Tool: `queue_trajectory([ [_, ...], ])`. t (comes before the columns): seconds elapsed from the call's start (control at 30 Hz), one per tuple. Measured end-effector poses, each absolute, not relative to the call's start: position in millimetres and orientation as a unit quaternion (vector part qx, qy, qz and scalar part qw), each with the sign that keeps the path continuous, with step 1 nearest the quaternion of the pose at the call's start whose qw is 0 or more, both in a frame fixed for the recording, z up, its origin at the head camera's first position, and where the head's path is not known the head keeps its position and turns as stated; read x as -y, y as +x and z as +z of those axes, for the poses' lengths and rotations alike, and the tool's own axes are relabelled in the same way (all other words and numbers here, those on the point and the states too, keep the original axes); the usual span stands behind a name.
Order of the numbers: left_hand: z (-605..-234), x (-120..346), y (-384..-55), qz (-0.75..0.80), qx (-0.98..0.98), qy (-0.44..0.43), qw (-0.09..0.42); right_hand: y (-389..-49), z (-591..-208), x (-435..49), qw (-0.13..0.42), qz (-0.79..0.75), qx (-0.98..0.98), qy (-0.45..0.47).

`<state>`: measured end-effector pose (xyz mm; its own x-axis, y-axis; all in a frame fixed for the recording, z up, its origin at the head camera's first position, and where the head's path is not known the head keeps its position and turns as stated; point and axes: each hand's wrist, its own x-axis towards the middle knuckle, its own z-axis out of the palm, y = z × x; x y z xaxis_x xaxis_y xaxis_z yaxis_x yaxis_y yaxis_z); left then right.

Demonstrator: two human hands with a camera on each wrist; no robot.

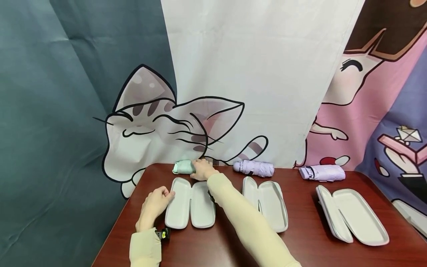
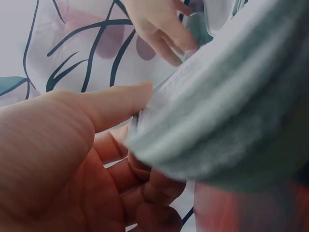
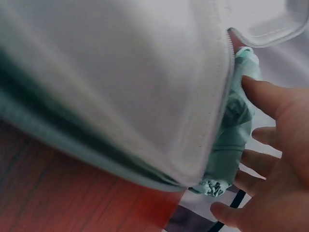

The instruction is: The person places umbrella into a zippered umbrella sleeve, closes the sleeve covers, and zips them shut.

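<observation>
A wooden table [image 1: 200, 248] holds three pale cases, all lying open: the right case [image 1: 360, 217] sits nearest, the middle case [image 1: 271, 204] is partly covered by a cream sleeve [image 1: 247, 218], and the left case [image 1: 202, 207] lies between a person's arms. At that last one, the left hand [image 1: 156, 204] pinches the outer rim, thumb above and fingers curled below. Farther back, the right hand [image 1: 203, 170] reaches a folded mint umbrella [image 1: 183, 167], its thumb touching the cloth; whether the fingers have closed around it, the pictures cannot tell. The mint umbrella lies on the table's far side, just behind the left case. Two more folded umbrellas, a purple umbrella [image 1: 255, 168] and a lilac umbrella [image 1: 323, 172], lie untouched behind the other cases. The work looks to be at an early stage: the cases are unfastened, no umbrella shows in any of them, and all three appear left to be packed and closed up. A cartoon-printed backdrop [image 1: 267, 66] hangs behind.
</observation>
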<state>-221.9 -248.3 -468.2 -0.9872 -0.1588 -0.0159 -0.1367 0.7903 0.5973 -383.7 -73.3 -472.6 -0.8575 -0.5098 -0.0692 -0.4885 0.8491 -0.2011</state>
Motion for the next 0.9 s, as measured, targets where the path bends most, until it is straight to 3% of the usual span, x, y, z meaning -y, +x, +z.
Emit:
queue_trajectory([
  [0.9,-473.1,249.2,-221.3,-0.346,0.937,0.051,0.021,-388.2,-480.5,76.0,0.072,-0.078,-0.965,-0.241],
])
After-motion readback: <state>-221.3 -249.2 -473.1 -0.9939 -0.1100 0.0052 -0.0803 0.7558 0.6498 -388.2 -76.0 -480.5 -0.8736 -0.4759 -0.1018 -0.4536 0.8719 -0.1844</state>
